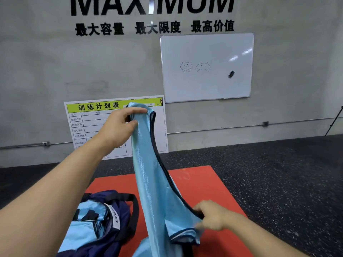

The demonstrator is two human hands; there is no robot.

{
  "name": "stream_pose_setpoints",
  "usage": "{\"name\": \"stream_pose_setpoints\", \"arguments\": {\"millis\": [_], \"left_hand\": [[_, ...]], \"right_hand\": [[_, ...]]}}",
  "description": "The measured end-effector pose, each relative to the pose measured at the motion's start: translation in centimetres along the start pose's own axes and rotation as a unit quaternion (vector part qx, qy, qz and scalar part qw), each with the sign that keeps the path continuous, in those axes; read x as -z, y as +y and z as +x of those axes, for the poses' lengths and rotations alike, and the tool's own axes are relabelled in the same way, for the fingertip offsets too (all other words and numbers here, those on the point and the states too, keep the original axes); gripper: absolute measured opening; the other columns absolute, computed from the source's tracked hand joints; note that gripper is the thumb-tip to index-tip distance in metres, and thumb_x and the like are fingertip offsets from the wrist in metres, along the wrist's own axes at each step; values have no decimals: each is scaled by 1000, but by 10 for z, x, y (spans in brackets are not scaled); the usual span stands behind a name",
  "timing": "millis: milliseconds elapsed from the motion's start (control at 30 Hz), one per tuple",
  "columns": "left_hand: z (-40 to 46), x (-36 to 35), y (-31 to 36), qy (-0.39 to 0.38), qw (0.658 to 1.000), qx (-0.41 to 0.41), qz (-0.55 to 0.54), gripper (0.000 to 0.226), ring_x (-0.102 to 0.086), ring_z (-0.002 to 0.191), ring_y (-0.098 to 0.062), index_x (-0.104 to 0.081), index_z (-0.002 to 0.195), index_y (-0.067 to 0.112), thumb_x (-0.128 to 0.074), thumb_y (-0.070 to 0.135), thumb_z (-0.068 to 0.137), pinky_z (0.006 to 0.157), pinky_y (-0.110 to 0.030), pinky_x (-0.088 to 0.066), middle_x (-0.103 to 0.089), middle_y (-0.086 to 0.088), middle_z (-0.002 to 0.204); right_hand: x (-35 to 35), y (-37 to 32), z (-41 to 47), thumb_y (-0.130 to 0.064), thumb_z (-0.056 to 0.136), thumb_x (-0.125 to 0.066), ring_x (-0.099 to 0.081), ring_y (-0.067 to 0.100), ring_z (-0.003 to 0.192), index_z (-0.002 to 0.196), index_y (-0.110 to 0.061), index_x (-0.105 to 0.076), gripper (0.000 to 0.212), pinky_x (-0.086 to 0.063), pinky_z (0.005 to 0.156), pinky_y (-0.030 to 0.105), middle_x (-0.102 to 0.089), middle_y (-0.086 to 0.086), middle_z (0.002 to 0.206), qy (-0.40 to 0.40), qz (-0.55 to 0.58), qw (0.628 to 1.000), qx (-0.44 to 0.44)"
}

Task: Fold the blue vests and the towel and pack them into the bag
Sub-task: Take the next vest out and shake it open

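Our left hand (118,125) and right hand (211,215) grip a blue vest (148,173) beside the bag (104,219), which holds blue fabric (83,229).

A red mat (209,184) on the dark floor (278,173) carries the bag (111,216).

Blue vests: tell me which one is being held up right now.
The vest hanging between the left hand, which grips its top, and the right hand, which grips its dark trim. Other blue fabric lies in the bag on the mat.
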State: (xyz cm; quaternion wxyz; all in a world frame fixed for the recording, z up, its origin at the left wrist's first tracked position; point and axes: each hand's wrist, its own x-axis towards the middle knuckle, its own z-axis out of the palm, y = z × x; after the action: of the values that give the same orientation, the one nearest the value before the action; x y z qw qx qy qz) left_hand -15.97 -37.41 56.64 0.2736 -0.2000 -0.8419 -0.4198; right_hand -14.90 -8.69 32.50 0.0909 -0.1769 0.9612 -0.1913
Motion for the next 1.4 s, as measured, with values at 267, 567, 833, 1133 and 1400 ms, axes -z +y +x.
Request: {"name": "stream_pose_setpoints", "arguments": {"millis": [267,567,833,1133,1400], "left_hand": [[2,39,-21,50,998,36,21,40,-42,54,-11,-71,120,35,-53,5,101,46,-24,-37,-65,-7,93],[-3,53,-3,58,998,10,20,42,-25,39,-8,-71,116,36,-52,2,100,38,-19,-26,-42,-1,63],[-13,59,3,44,998,-1,49,42,-37,54,-16,-71,120,35,-53,3,100,52,-28,-37,-59,-27,86],[-13,71,-16,45,997,18,65,41,-32,53,-17,-70,119,40,-55,6,101,43,-26,-32,-53,-7,76],[-12,85,-7,65,997,23,40,32,-38,43,-5,-72,112,36,-57,10,101,44,-12,-33,-49,3,70]], "right_hand": [[54,42,-22,-19,86,-69,-56,-5,69,72,-37,-73,23,-50,75,20,-68,-15,73,106,118,986,-53],[-24,-24,27,-25,89,-80,-61,3,99,130,-24,-61,46,-48,88,10,-66,-3,125,29,225,974,4],[-100,-62,77,-10,91,-75,-60,3,75,120,-20,-61,34,-53,81,19,-62,-10,83,92,395,913,-40],[-61,-39,60,-11,91,-67,-67,8,84,99,-13,-76,12,-55,87,33,-78,2,96,150,366,918,-20],[136,-26,-14,-29,95,-72,-70,6,79,89,-26,-75,7,-52,73,26,-76,-9,84,361,214,907,16]]}}
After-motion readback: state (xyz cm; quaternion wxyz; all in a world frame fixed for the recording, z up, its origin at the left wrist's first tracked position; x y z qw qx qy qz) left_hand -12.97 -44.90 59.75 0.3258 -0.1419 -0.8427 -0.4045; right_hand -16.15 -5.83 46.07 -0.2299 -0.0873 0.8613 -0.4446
